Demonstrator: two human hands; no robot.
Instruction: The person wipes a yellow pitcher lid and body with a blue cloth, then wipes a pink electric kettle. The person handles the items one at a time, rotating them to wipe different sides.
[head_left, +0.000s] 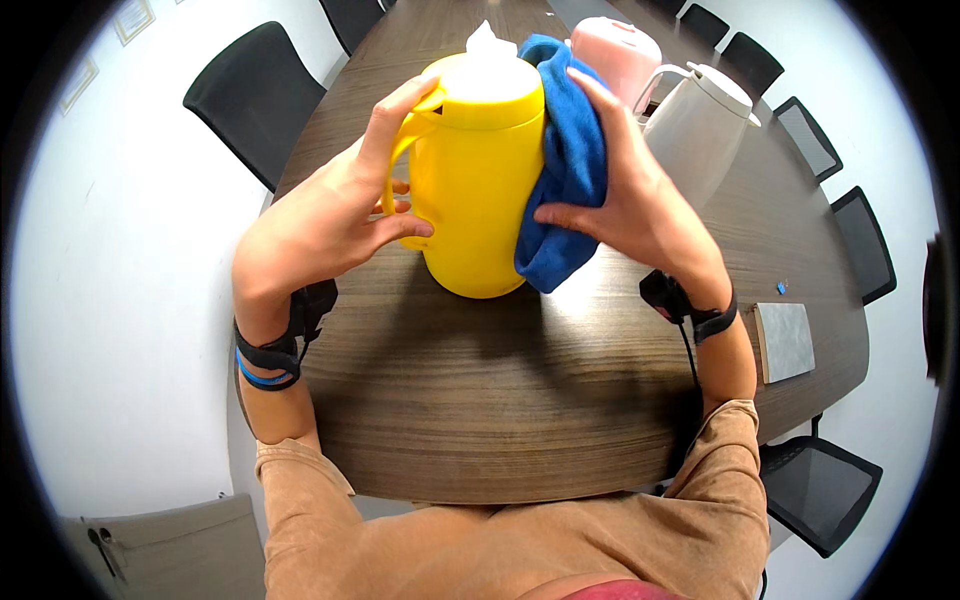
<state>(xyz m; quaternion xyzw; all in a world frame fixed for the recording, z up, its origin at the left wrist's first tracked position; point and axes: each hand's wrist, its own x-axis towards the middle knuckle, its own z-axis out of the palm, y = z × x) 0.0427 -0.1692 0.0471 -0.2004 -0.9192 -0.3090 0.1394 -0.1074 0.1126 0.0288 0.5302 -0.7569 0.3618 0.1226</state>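
A yellow lidded pitcher (480, 172) stands upright on the wooden table before me. My left hand (330, 187) is at its handle on the left side, thumb near the lower end of the handle and index finger up by the lid. My right hand (637, 165) holds a blue cloth (574, 150) against the pitcher's right side, its thumb and fingers spread over the fabric. Something white, perhaps tissue, shows at the pitcher's top; glare blurs the lid there. Black devices are strapped to both wrists.
Behind my right hand stand a white pitcher (697, 127) and a pink container (615, 60). On the dark wooden table (480, 420), a grey notebook (784, 341) and a small blue item (781, 288) lie at right. Black chairs (255, 97) line both sides.
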